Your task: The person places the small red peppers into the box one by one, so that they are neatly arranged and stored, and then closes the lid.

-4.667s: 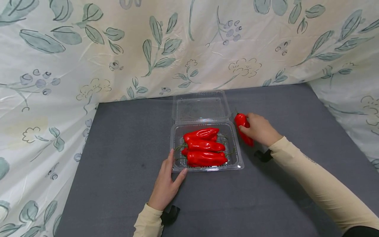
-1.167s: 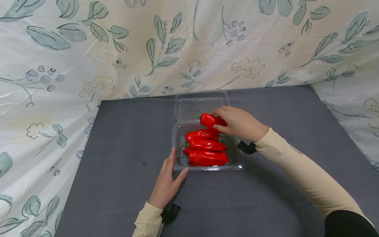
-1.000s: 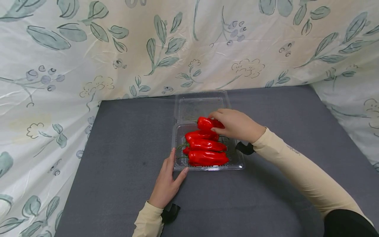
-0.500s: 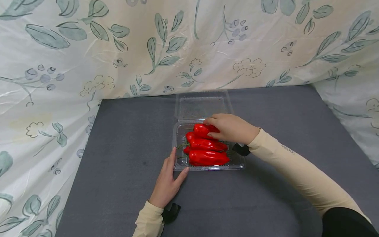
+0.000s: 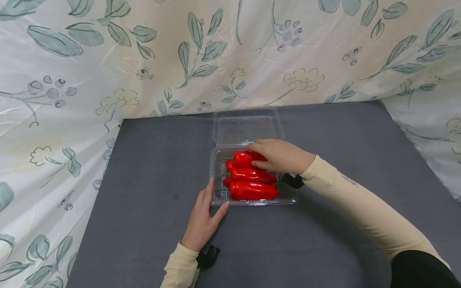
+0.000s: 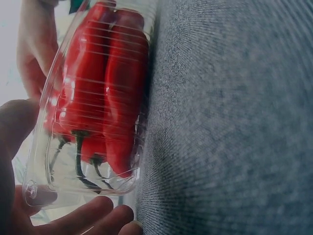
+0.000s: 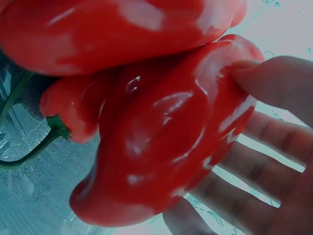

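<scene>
A clear plastic clamshell box (image 5: 291, 200) lies on the table with several glossy red peppers (image 5: 253, 190) stacked in rows inside. At the back row my right hand (image 5: 282, 155) holds a red pepper (image 5: 242, 159) by its right end. Close up in the right wrist view, the thumb presses that pepper's near side and the fingers lie behind it. My left hand (image 5: 201, 222) touches the box's front left corner, its thumb at the front wall and its straight fingers along the left side. Green stems (image 6: 80, 161) show through the wall in the left wrist view.
The box's hinged lid (image 5: 248, 125) lies folded back toward the floral cloth (image 5: 266, 60) hanging behind. Dark grey fabric (image 5: 155, 168) covers the table, and more floral cloth hangs at both sides. Black bands (image 5: 208, 257) are strapped at the wrists.
My right hand picked the pepper up beside the box, carried it left over the lid's edge and lowered it onto the back row. My left hand stayed at the box's corner.
</scene>
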Available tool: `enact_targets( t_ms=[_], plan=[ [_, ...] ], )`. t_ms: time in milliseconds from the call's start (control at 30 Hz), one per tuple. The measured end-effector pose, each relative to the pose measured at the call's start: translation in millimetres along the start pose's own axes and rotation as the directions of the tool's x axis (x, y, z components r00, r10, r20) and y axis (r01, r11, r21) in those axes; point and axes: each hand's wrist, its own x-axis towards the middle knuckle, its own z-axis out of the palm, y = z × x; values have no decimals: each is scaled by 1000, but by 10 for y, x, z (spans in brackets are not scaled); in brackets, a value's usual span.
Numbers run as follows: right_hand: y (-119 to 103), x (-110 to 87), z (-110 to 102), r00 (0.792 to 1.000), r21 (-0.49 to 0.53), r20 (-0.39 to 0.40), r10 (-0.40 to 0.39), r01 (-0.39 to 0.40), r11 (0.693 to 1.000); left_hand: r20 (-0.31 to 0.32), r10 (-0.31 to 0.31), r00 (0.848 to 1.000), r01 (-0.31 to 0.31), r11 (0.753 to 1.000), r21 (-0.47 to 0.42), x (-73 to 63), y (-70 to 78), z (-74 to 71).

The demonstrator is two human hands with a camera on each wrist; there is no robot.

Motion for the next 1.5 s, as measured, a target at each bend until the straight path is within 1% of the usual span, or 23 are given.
enact_targets(
  t_ms=[133, 300, 433, 633, 900, 1100, 1300, 1367, 1500],
  plan=[
    [4, -2, 10, 1000, 18, 6, 7, -7, 1000, -5, -2, 1000, 2, 1000, 5, 4, 5, -2],
    [-4, 0, 35, 1000, 10, -3, 5, -5, 1000, -2, -1, 1000, 1, 1000, 0, 5, -2, -3],
    [-32, 3, 65, 1000, -27, -24, 4, -5, 1000, -2, 4, 1000, -4, 1000, -3, 4, -9, -9],
    [-60, -3, 116, 999, -66, -50, 21, -25, 997, 2, 1, 1000, -1, 1000, -3, 5, -8, -16],
    [-10, -36, 141, 998, -68, -38, 41, -44, 997, 4, -1, 1000, 1, 1000, -13, 12, 1, -12],
    [42, -57, 167, 998, -37, -34, 51, -52, 998, 0, 2, 1000, -2, 1000, -18, 13, -2, 3],
    [69, -93, 174, 999, -33, -30, 18, -19, 999, -12, -1, 1000, 1, 1000, -15, 5, -6, 5],
    [72, -106, 174, 999, -35, -38, 3, -5, 999, -15, 3, 1000, -3, 1000, -12, -1, 0, -7],
    [81, -128, 158, 999, -22, -34, 3, -3, 1000, -21, 6, 1000, -7, 1000, -10, 3, 11, -57]
  ],
)
